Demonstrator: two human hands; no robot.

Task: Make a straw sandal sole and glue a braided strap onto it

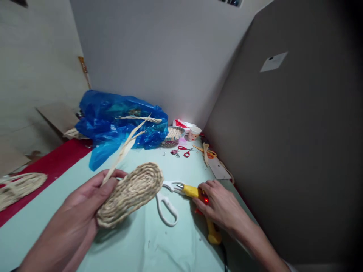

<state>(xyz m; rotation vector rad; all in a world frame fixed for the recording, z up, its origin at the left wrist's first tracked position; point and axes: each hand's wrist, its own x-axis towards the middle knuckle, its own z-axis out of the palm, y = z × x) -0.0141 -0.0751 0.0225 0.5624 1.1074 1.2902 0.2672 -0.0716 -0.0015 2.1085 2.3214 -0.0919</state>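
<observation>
My left hand [87, 202] is closed around the edge of an oval coiled piece of braided straw [132, 194], held tilted above the table. Loose pale straw strands [124, 149] stick up from between its thumb and fingers. On the right, my right hand [219, 204] has its fingers over the body of a yellow glue gun [192, 191], whose metal tip points left and whose red light glows. Beside the gun tip lie white-handled scissors [167, 211], their blades hidden behind the straw piece.
A blue plastic bag [121, 102] with straw on it fills the back left. Behind are a basket [174, 136], a paper cup [194, 133], red scissors [185, 151] and orange scissors [211, 153]. Another straw piece [22, 187] lies left. A grey partition [295, 143] borders the right.
</observation>
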